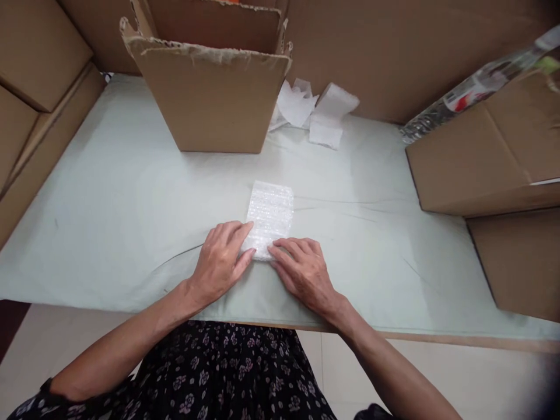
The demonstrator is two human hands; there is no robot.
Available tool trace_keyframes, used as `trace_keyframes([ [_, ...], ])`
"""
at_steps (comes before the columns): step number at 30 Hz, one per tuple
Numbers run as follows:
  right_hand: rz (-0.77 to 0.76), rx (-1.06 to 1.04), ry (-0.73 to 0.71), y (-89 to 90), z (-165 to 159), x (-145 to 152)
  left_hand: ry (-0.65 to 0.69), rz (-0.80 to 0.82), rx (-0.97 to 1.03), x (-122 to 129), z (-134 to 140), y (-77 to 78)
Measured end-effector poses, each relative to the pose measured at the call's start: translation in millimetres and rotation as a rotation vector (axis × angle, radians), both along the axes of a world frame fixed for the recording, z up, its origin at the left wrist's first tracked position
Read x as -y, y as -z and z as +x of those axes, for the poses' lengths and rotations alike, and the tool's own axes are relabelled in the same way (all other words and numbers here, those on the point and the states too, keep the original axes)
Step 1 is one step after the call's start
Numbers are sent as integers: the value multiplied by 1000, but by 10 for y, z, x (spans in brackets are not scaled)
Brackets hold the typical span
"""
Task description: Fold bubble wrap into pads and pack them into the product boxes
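A small sheet of clear bubble wrap [271, 213] lies on the pale green cloth in front of me, its near edge looking folded or rolled. My left hand [225, 254] is closed at its near left corner, thumb and forefinger on the plastic. At the near right corner, my right hand [301, 265] has its fingers closed together on the edge, with the thumb tucked below. Whether anything lies inside the wrap I cannot tell.
Beyond the wrap stands an open cardboard box [219, 99] with torn top edges. White foam pieces [330, 114] lie beside it. Closed cartons [472, 157] are stacked at the right, near a plastic bottle [459, 99]. More cartons [39, 58] stand at the left. The cloth-covered table [131, 175] ends just before my body.
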State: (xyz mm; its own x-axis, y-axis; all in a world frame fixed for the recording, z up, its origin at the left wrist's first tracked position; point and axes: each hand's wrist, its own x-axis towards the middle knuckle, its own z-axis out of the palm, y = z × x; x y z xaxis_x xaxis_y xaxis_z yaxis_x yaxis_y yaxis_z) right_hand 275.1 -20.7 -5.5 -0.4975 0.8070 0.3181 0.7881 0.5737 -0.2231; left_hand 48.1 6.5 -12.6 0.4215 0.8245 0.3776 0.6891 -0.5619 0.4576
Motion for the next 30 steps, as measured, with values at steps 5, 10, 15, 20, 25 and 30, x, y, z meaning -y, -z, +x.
trace_keyframes([
  [5, -326, -260, -29, -57, 32, -9, 171, -96, 30, 159, -117, -134],
  [10, -67, -155, 101, -124, 40, 85, 94, -154, -39, -26, -50, -100],
  [15, -69, 13, 11, -38, -15, 2, -60, -219, -74, -213, 2, -71],
  [20, -338, -395, 188, 24, -23, -129, -230, -731, 591, 71, -20, -145],
  [25, -661, -665, 175, -74, -61, -38, -225, -1110, 1149, 249, 130, -153],
  [30, -523, -545, 192, -143, -3, -69, -233, -1062, 1099, 237, 228, -163],
])
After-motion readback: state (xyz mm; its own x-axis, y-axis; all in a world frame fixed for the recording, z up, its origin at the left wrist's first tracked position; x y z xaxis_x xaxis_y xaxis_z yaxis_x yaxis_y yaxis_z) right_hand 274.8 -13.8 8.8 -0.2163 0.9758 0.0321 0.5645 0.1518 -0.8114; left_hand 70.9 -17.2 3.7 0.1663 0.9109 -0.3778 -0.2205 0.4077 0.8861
